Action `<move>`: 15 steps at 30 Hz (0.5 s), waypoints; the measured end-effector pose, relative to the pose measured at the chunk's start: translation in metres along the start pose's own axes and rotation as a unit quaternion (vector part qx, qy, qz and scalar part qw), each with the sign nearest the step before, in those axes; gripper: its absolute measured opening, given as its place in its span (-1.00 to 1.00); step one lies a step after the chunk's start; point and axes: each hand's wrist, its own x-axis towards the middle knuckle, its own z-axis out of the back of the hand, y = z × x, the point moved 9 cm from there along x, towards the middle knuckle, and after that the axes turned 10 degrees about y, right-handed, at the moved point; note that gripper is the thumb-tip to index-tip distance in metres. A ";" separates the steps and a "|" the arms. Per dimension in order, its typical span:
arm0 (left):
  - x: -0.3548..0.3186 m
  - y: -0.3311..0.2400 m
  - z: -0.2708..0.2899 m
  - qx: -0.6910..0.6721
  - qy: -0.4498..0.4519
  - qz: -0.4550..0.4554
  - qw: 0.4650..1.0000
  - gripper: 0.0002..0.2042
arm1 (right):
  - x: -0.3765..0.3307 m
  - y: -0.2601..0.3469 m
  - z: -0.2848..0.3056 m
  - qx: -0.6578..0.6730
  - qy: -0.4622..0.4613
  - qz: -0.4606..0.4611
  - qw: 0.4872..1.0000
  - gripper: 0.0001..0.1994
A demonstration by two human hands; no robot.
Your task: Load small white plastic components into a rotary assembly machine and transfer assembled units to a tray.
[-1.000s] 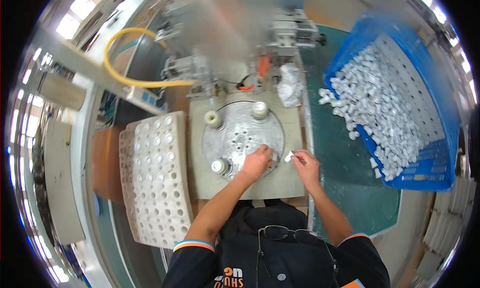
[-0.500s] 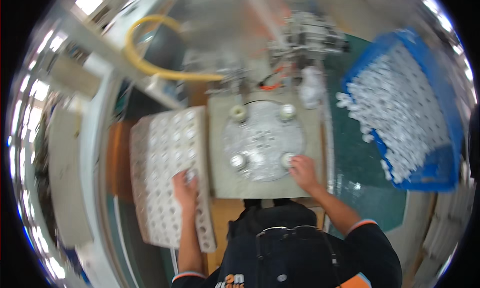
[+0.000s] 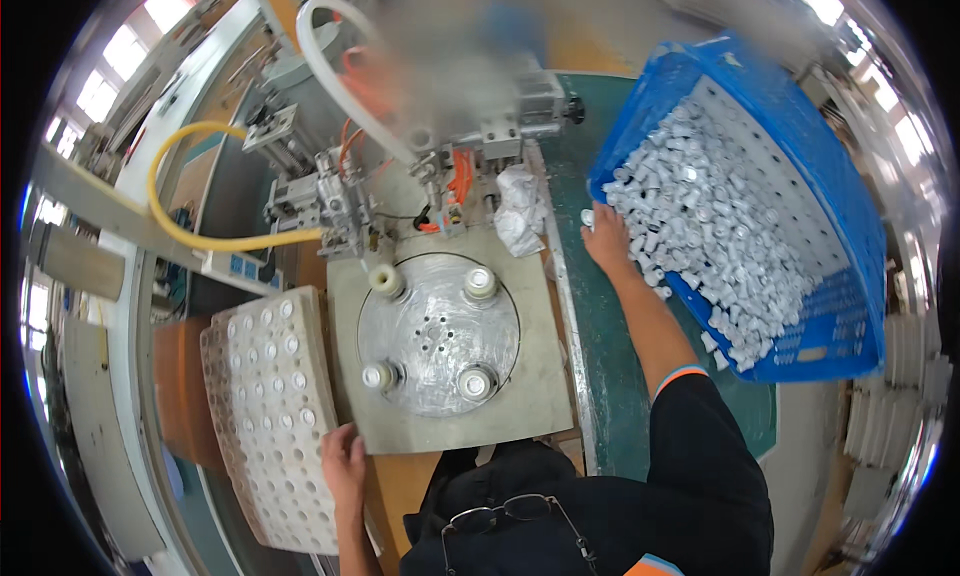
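At the edge of the crate, my right hand [image 3: 608,241] pinches a small white plastic cap [image 3: 587,218] at its fingertips. My left hand [image 3: 343,461] lies by the right edge of the pale tray [image 3: 312,476], its fingers loosely bent and apart, with nothing visible in them. Rows of round holes cover the tray, and white pieces [image 3: 291,344] sit in the farther ones. Between my hands is a round metal turntable [image 3: 437,361] carrying several round holders. White caps show in the near right holder [image 3: 475,383] and the far right holder [image 3: 480,282].
A blue crate [image 3: 850,206], tilted at the right, holds a heap of white caps [image 3: 700,196]. Behind the turntable stand pneumatic fixtures [image 3: 335,201] with a yellow hose [image 3: 165,211]. Crumpled white cloth [image 3: 520,211] lies beside them. Green table surface [image 3: 640,406] runs below the crate.
My right hand has left the turntable's near right holder and reached right to the crate's edge. My left hand has let go of a small white piece over the tray. The view has shifted right.
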 end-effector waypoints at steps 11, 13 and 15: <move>0.044 -0.145 -0.156 -0.039 0.177 -0.073 0.981 -0.65 | -0.094 -0.004 -0.010 -0.014 -0.016 0.069 0.997 -0.75; 0.060 -0.149 -0.172 -0.031 0.179 -0.077 0.980 -0.61 | -0.122 -0.008 -0.010 0.005 -0.009 0.074 0.997 -0.74; 0.061 -0.151 -0.181 0.055 0.180 -0.177 0.966 -0.55 | -0.146 0.000 -0.007 0.036 -0.003 0.088 0.995 -0.73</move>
